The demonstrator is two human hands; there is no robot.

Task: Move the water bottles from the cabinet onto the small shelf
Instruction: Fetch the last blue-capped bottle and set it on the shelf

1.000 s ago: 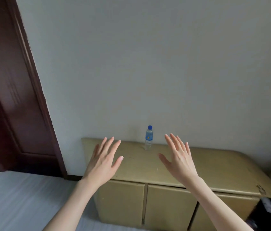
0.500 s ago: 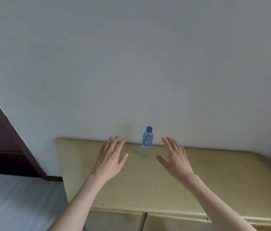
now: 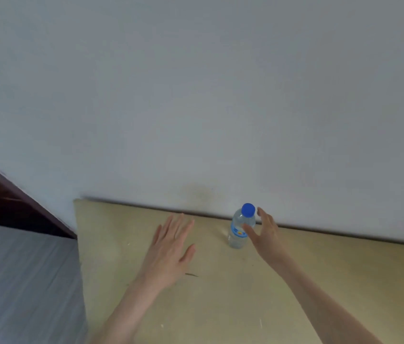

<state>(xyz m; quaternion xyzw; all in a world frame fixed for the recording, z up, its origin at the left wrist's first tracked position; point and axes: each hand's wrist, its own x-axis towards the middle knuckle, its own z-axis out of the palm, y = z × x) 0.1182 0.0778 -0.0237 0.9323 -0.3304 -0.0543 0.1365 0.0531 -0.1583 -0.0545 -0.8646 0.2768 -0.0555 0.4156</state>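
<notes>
Against grey wall (image 3: 196, 95): beige cabinet top (image 3: 221, 294), upright water bottle (image 3: 239, 230); hands spread, left hand (image 3: 171, 249) flat, right hand (image 3: 264, 232) cupping beside bottle.

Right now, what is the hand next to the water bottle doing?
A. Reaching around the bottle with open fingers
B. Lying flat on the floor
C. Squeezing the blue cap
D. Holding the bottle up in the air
A: the right hand spreads its thumb and fingers on either side of the water bottle, which stands upright on the cabinet, not lifted.
</notes>
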